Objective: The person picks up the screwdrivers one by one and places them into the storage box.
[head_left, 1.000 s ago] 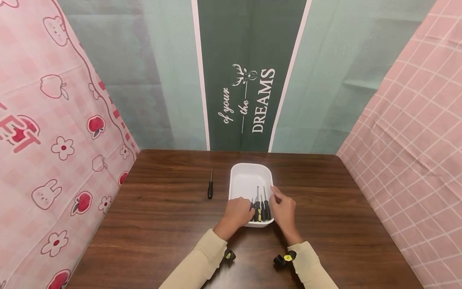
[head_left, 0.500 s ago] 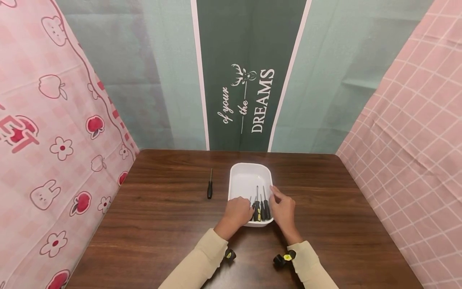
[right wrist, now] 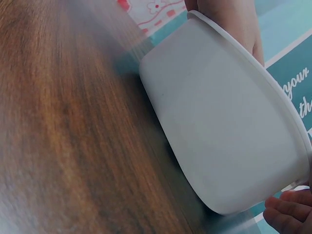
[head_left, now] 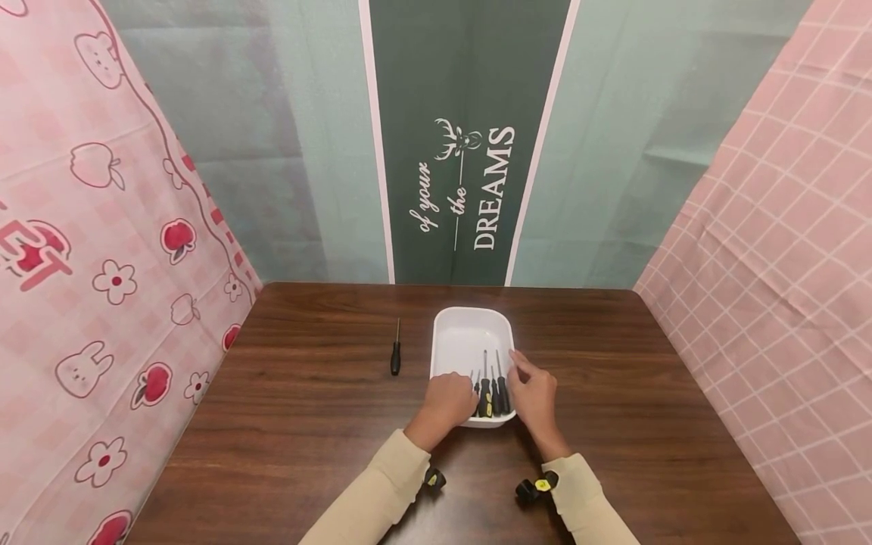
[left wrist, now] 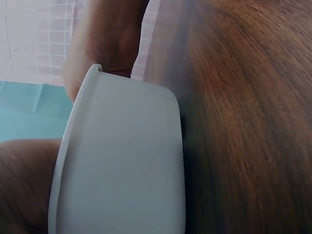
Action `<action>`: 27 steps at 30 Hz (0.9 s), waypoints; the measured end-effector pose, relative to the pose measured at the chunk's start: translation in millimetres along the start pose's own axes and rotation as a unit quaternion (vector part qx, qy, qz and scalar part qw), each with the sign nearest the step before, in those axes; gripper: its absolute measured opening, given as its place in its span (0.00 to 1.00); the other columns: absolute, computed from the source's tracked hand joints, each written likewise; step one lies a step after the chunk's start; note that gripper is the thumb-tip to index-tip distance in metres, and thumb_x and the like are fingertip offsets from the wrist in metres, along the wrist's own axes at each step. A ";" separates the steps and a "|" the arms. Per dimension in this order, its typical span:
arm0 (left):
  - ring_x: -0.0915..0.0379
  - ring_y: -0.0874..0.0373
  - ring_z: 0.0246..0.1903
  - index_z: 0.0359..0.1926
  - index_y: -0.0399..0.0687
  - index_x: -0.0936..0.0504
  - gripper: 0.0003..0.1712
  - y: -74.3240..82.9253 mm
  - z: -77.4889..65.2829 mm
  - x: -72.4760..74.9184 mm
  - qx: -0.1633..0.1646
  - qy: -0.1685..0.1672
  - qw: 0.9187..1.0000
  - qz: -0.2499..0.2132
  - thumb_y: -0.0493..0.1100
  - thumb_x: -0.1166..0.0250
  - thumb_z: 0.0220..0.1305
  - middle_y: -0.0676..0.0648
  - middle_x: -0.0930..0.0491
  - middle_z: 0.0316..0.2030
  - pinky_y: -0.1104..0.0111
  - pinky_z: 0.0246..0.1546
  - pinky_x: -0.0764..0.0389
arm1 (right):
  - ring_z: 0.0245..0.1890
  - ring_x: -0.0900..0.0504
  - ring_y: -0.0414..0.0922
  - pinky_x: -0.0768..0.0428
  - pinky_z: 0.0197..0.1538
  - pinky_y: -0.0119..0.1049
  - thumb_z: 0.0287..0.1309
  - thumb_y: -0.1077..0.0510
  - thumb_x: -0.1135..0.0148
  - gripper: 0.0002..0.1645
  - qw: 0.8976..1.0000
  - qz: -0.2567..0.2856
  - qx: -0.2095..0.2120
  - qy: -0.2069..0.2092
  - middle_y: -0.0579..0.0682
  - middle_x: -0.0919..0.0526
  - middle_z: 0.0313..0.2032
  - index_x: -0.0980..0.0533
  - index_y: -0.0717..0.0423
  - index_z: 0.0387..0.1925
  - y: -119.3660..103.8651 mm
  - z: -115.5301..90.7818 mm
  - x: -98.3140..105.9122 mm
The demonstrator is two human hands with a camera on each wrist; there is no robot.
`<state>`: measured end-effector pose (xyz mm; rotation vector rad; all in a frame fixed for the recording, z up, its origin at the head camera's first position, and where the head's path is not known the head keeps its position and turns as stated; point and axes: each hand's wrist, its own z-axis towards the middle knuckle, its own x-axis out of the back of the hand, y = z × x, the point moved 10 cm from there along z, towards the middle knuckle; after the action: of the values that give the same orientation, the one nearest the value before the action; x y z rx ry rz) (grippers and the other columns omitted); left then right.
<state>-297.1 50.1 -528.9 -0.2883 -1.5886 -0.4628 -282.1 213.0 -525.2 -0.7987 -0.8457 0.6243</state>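
A deep white plastic tray (head_left: 463, 322) stands on the table, with several black-handled screwdrivers (head_left: 502, 395) side by side along its right part. One handle has yellow patches. My left hand (head_left: 447, 401) reaches over the tray's near left corner with curled fingers, at the leftmost screwdriver (head_left: 471, 376); its fingertips and that handle are mostly hidden. My right hand (head_left: 534, 393) grips the tray's right rim, and its fingers (right wrist: 287, 212) show beside the tray wall in the right wrist view. Apart from the tray, a single black screwdriver (head_left: 396, 357) lies to the left.
The brown wooden table (head_left: 306, 424) extends around the tray. A green cloth with white lettering (head_left: 450, 76) hangs behind it. Pink patterned cloths (head_left: 116, 303) close off both sides.
The leftmost screwdriver in the tray has shifted slightly left by my left hand. Both hands otherwise keep their places, and the loose screwdriver stays put.
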 end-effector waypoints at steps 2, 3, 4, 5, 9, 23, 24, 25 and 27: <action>0.24 0.53 0.23 0.20 0.48 0.20 0.19 0.0 -0.4 0.3 0.001 -0.005 1.000 -0.001 0.50 0.39 0.66 0.48 0.21 0.21 0.59 0.25 0.23 | 0.52 0.16 0.50 0.27 0.50 0.20 0.56 0.69 0.36 0.17 1.000 0.001 0.001 0.002 0.56 0.13 0.47 0.15 0.61 0.48 0.5 0.0 0.1; 0.24 0.53 0.23 0.20 0.48 0.20 0.19 0.1 -0.4 0.4 0.001 -0.005 1.000 0.000 0.50 0.39 0.66 0.48 0.21 0.20 0.59 0.25 0.23 | 0.51 0.15 0.50 0.30 0.49 0.16 0.56 0.69 0.36 0.17 1.000 0.000 0.002 0.003 0.56 0.13 0.47 0.14 0.61 0.48 0.5 0.0 0.2; 0.24 0.53 0.23 0.19 0.48 0.20 0.19 0.1 -0.4 0.7 0.002 -0.006 1.000 0.001 0.50 0.39 0.66 0.48 0.21 0.20 0.59 0.25 0.23 | 0.51 0.15 0.50 0.30 0.49 0.16 0.56 0.69 0.36 0.17 1.000 -0.001 0.003 0.005 0.56 0.13 0.47 0.14 0.61 0.48 0.4 0.1 0.3; 0.24 0.53 0.22 0.19 0.48 0.21 0.19 0.1 -0.4 1.4 0.002 -0.004 1.000 0.001 0.50 0.39 0.66 0.48 0.21 0.20 0.59 0.25 0.23 | 0.51 0.15 0.50 0.32 0.48 0.14 0.56 0.69 0.36 0.17 1.000 -0.001 0.003 0.006 0.56 0.13 0.47 0.14 0.61 0.48 0.6 0.2 0.4; 0.24 0.53 0.22 0.19 0.48 0.21 0.19 -0.1 -0.3 2.3 0.006 -0.007 1.000 0.005 0.50 0.39 0.65 0.49 0.22 0.20 0.59 0.24 0.23 | 0.51 0.15 0.50 0.29 0.48 0.17 0.56 0.69 0.36 0.17 1.000 -0.004 0.002 0.009 0.56 0.13 0.47 0.14 0.60 0.47 0.4 0.4 0.6; 0.24 0.53 0.22 0.22 0.47 0.19 0.17 -2.4 2.3 -2.9 0.029 -0.023 0.999 -0.003 0.49 0.39 0.66 0.48 0.22 0.20 0.59 0.24 0.23 | 0.51 0.15 0.50 0.21 0.50 0.36 0.56 0.68 0.35 0.17 1.000 -0.013 -0.002 0.005 0.55 0.13 0.47 0.14 0.60 0.48 0.6 0.0 1.2; 0.24 0.53 0.22 0.22 0.47 0.19 0.17 -2.5 2.4 -2.4 0.030 -0.022 0.999 -0.005 0.49 0.39 0.66 0.48 0.22 0.20 0.59 0.24 0.23 | 0.51 0.15 0.50 0.21 0.50 0.35 0.56 0.69 0.35 0.17 1.000 -0.013 -0.001 0.006 0.55 0.13 0.47 0.14 0.60 0.48 0.1 0.1 1.3; 0.24 0.53 0.22 0.22 0.47 0.19 0.17 -2.5 2.5 -2.2 0.031 -0.021 0.999 -0.007 0.49 0.39 0.66 0.48 0.22 0.21 0.59 0.24 0.23 | 0.51 0.15 0.50 0.21 0.50 0.35 0.56 0.69 0.35 0.17 1.000 -0.012 0.000 0.006 0.55 0.13 0.47 0.14 0.60 0.48 -0.3 0.2 1.4; 0.24 0.53 0.22 0.23 0.46 0.18 0.17 -2.2 2.4 -1.1 0.032 -0.019 0.999 -0.010 0.48 0.39 0.66 0.48 0.22 0.21 0.60 0.24 0.23 | 0.52 0.15 0.50 0.21 0.51 0.37 0.55 0.69 0.35 0.17 1.000 -0.011 0.002 0.006 0.55 0.13 0.47 0.14 0.60 0.48 -0.9 0.4 1.4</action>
<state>-300.2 49.4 -530.3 -0.2323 -1.6409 -0.4231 -281.6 213.7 -523.8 -0.7886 -0.8412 0.6005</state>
